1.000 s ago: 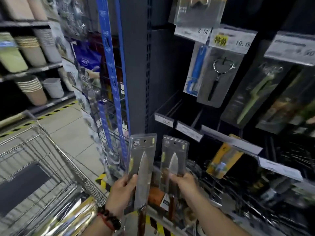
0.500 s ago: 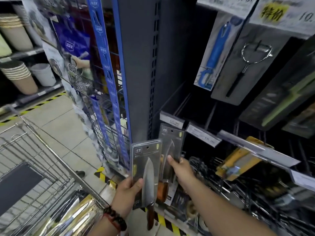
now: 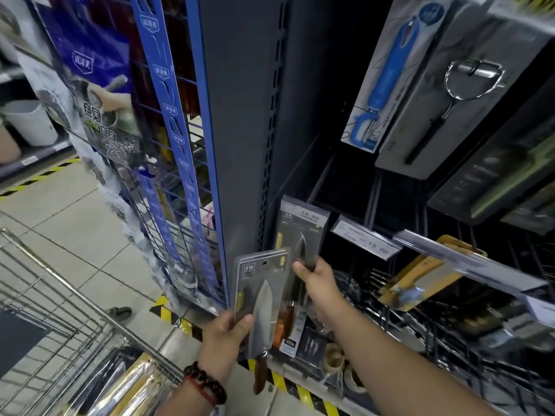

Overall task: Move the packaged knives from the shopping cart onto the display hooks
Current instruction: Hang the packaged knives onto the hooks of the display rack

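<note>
— Nearer knife pack [image 3: 262, 295]?
— Clear plastic, grey card, bare steel blade, brown handle poking out below. Upright, low in front of the grey shelf post [image 3: 240, 115].
— Held how?
— Gripped by the left hand [image 3: 223, 340] at the lower left edge, thumb across the front.
— Farther knife pack [image 3: 300, 235]?
— Grey card, dark blade, orange-brown handle. Raised higher, top edge touching the price tag [image 3: 306, 216] at a hook's tip; whether hung, cannot tell.
— Gripped too?
— Pinched at mid-height by the right hand [image 3: 318, 283], fingers behind.
— Around?
— Wire shopping cart [image 3: 60, 310] lower left; blue peeler [image 3: 387, 73] hanging above.
</note>
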{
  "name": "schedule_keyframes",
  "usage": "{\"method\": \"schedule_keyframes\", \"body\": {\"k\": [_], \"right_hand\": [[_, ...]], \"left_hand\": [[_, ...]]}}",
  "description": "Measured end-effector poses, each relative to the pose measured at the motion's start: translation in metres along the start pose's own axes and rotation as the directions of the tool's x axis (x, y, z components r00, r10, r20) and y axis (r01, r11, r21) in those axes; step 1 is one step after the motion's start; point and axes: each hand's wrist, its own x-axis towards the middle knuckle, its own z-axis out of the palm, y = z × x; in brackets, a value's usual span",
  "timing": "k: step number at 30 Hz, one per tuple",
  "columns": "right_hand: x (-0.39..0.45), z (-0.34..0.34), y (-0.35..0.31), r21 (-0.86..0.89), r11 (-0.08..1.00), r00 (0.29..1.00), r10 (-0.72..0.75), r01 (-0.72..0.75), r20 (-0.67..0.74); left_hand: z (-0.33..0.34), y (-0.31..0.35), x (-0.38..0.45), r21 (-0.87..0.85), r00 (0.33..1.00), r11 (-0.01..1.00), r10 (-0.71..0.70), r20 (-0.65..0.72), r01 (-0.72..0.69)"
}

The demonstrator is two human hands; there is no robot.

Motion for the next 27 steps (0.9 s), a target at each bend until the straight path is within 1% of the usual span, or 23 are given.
{"method": "schedule_keyframes", "body": {"k": [3, 7, 10, 18, 24, 27], "right_hand": [[0.003, 0.002, -0.004, 0.027, 1.000, 1.000, 0.001, -0.001, -0.021], [0.005, 0.002, -0.001, 0.080, 0.997, 0.997, 0.028, -0.022, -0.072], [0.005, 0.002, 0.000, 0.069, 0.998, 0.998, 0.016, -0.012, -0.055], [0.001, 0.009, 0.002, 0.035, 0.999, 1.000, 0.006, -0.005, -0.016], [0.000, 0.010, -0.011, 0.165, 0.986, 0.999, -0.004, 0.011, -0.041], [0.000, 0.010, -0.014, 0.190, 0.982, 0.999, 0.002, 0.007, -0.048]], "left_hand": [[0.000, -0.002, 0.002, -0.017, 1.000, 1.000, -0.004, 0.021, 0.004], [-0.001, -0.005, 0.001, -0.055, 0.995, 0.996, -0.059, 0.077, 0.063], [-0.003, -0.008, 0.003, -0.023, 0.994, 0.999, -0.042, 0.097, 0.045], [-0.002, -0.015, 0.008, -0.105, 0.987, 0.994, -0.007, 0.159, 0.024], [-0.003, -0.012, 0.010, -0.105, 0.988, 0.994, -0.020, 0.155, 0.037], [-0.002, -0.014, 0.011, -0.086, 0.989, 0.995, -0.047, 0.141, 0.059]]}}
